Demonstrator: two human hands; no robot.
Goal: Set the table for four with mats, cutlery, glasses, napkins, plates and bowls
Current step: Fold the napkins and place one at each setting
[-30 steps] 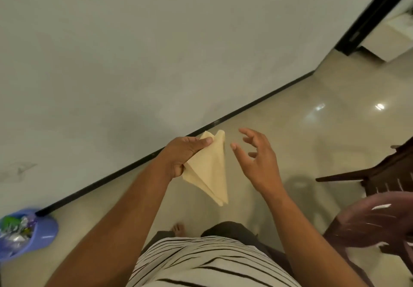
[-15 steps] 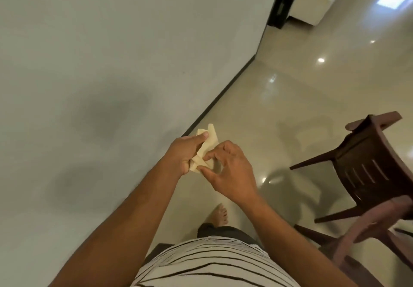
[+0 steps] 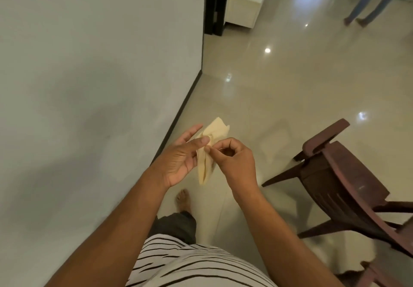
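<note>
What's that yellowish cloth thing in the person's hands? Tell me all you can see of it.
The napkin is pale cream, soft like cloth or thick paper, folded into layers forming a long narrow shape. It is held in the air above the floor, upper end flaring near the fingertips, lower tip hanging down. The left hand backs it with fingers fairly straight and the thumb pressing its front; the right hand pinches an edge near the middle. It touches nothing else.

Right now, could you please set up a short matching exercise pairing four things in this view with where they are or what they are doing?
Things:
1. napkin
2. chair
3. left hand
4. right hand

Descriptions:
A. pinches the napkin's edge
B. stands on the floor at the right
C. cream, held between both hands
D. thumb presses on the napkin

Pairs: 1-C, 2-B, 3-D, 4-A
</note>
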